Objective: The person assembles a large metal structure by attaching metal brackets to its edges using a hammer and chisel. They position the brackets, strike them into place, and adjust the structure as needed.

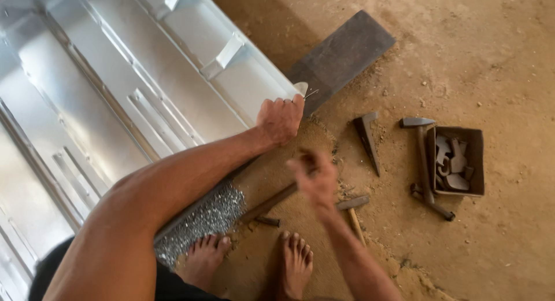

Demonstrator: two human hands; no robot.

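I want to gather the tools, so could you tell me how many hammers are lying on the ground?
2: one hammer beside the small box of metal pieces, another by the right hand. More may be hidden.

This is a small metalworking workshop with a bare dirt floor [491, 58], where the work is done at ground level (the person stands barefoot on the packed earth). A large ribbed box of shiny sheet metal [115, 87] fills the left side, and hand tools lie loose in the dust: a hammer [425, 162], a metal wedge [367, 139] and a dark flat slab [341, 55]. A small open box of metal scraps [457, 161] sits beside the hammer.
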